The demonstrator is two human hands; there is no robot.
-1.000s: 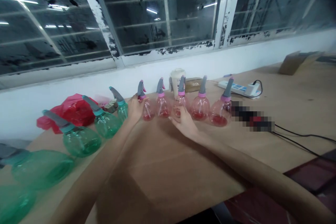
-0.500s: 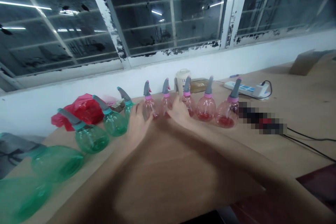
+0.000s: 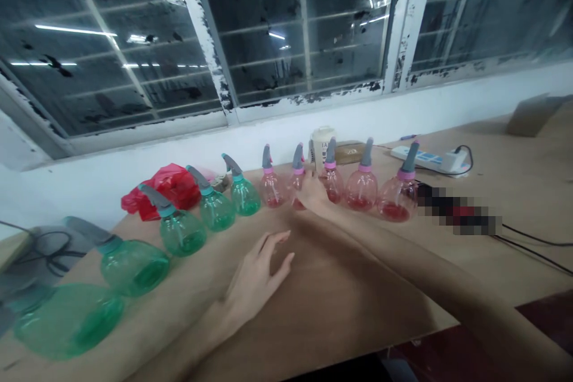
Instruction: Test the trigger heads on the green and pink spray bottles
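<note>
My right hand (image 3: 313,194) reaches to the back of the table, its fingers closed against the side of a pink spray bottle (image 3: 297,182) with a grey trigger head. Part of that bottle is hidden by the hand. My left hand (image 3: 257,274) hovers over the bare wood in front of the bottles, fingers apart and holding nothing. Left of the held bottle stands another pink spray bottle (image 3: 272,191); to its right are three more, including one at the end of the row (image 3: 396,200). Several green spray bottles (image 3: 181,233) curve toward me on the left, upright with liquid inside.
Behind the bottles are a red plastic bag (image 3: 168,188), a white cup (image 3: 321,146) and a brown packet (image 3: 351,152). A white power strip (image 3: 425,159) with a plugged cable lies at right, near a cardboard box (image 3: 532,114). Windows and a white wall bound the table.
My left hand has come away from the leftmost pink bottle, back toward me, and opened. My right hand stays at its bottle. The view has shifted slightly left.
</note>
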